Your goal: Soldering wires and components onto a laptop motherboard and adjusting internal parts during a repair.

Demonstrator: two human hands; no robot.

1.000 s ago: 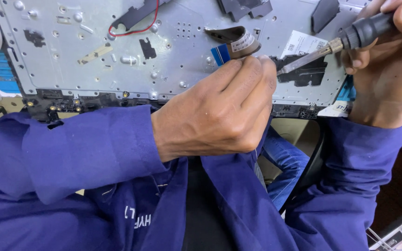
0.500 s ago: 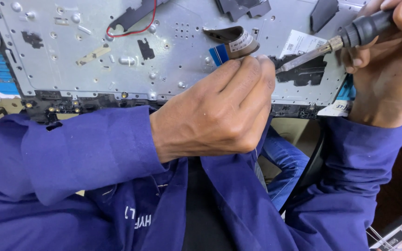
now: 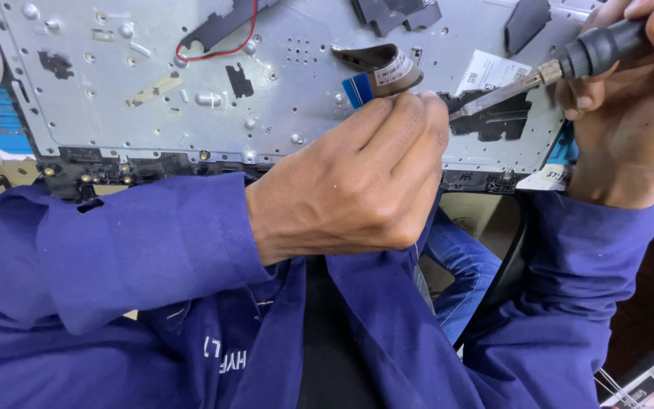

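Observation:
A grey metal back plate of a laptop keyboard assembly [image 3: 191, 91] lies across the top of the head view. My left hand [image 3: 350, 182] rests on its near edge, fingers curled together, fingertips touching the plate just below a curled flat ribbon cable with a blue end [image 3: 378, 72]. What the fingers pinch, if anything, is hidden. My right hand [image 3: 630, 106] grips a screwdriver [image 3: 539, 76] with a black handle; its tip points left and meets the plate right by my left fingertips.
A red wire [image 3: 217, 51] loops at the plate's upper middle. Black tape patches [image 3: 493, 121] and a white label [image 3: 490, 72] sit near the screwdriver tip. Small brass screws [image 3: 204, 155] dot the dark lower frame. My blue sleeves fill the foreground.
Both hands hold nearly the same pose; the screwdriver tip stays at the same spot beside my left fingertips.

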